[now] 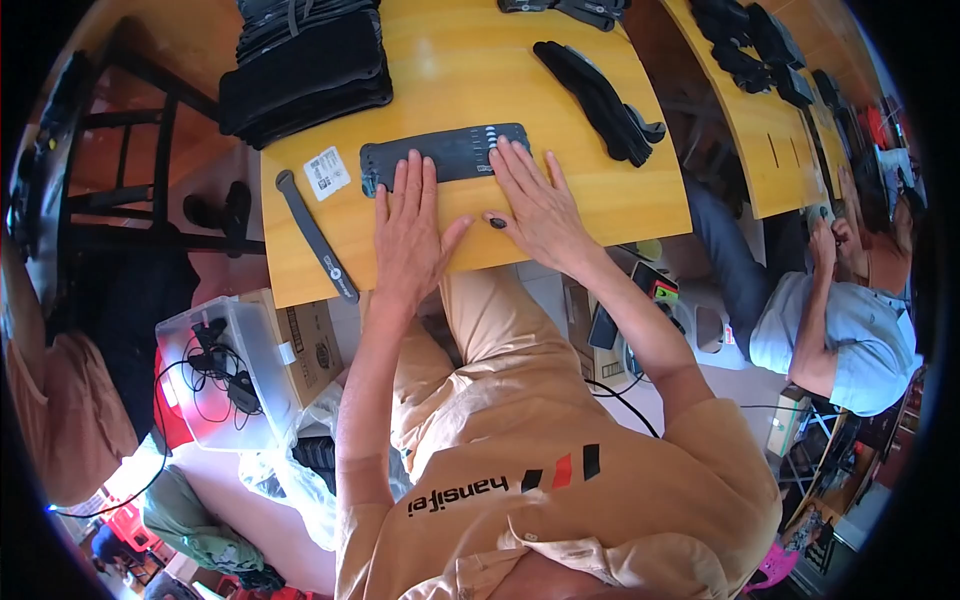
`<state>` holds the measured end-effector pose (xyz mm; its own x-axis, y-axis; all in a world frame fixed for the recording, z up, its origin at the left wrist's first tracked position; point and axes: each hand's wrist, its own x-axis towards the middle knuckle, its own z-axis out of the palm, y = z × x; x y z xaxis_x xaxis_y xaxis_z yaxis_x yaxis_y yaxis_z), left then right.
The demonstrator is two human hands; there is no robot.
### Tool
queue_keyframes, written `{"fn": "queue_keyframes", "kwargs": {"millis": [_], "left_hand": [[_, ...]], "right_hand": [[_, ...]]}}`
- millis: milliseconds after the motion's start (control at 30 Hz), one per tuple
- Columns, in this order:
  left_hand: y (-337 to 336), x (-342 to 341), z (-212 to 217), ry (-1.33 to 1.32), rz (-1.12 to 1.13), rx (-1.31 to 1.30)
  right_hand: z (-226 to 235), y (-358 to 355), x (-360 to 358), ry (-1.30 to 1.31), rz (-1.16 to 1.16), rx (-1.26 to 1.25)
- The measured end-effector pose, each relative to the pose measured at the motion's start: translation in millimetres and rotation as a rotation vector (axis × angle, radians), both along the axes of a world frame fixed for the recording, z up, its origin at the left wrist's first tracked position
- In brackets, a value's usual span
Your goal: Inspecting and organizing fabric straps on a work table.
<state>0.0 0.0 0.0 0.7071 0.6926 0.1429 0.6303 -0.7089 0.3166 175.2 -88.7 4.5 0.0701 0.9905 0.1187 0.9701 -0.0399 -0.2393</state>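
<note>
Both hands lie flat, fingers spread, gripping nothing. Left hand [408, 232] presses palm-down with its fingertips on the near edge of a dark panel [445, 155]; right hand [535, 205] rests beside it, fingertips touching the panel's right end, where a row of small pale tabs shows. The panel lies flat on the table [600, 200], just beyond both hands. It appears thin, light and pliable, likely fabric or foam, so it would probably bend if lifted by one end; the long edges or both ends seem the sounder hold. Left of the left hand: a grey strap [315, 235] laid diagonally and a white label [327, 172]. Beyond it, a stack of black pieces [305, 75]. Under the right thumb sits a small dark bead-like object [497, 222]. Beyond the right hand, a curved black piece [600, 100]. The table is smooth yellow wood. Below left stands a clear bin [225, 375] of cables; at right, another person [850, 330] sits at a neighbouring table.
</note>
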Motion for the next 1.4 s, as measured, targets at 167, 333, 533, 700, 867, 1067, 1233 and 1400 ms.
{"fn": "queue_keyframes", "kwargs": {"millis": [167,333,533,700,867,1067,1233,1400], "left_hand": [[17,-10,1,-0.108,0.060,0.054],[35,-4,1,-0.078,0.131,0.138],[38,-2,-12,-0.026,0.176,0.138],[37,-23,14,-0.264,0.222,-0.010],[4,-91,49,-0.960,0.555,-0.210],[-45,-146,-10,-1.412,0.860,-0.720],[-76,-143,-30,-1.524,0.873,-1.079],[-80,-126,-16,-1.627,0.549,-1.397]], "right_hand": [[8,6,8,0.010,-0.002,0.012],[13,30,6,0.035,0.009,0.131],[-7,41,10,-0.017,-0.005,0.120],[-5,43,5,-0.035,-0.022,0.148],[23,23,-40,0.345,0.065,0.251],[13,24,-140,0.351,0.356,0.368],[-13,39,-154,0.155,0.511,0.447],[-2,20,-149,0.535,0.443,0.520]]}}
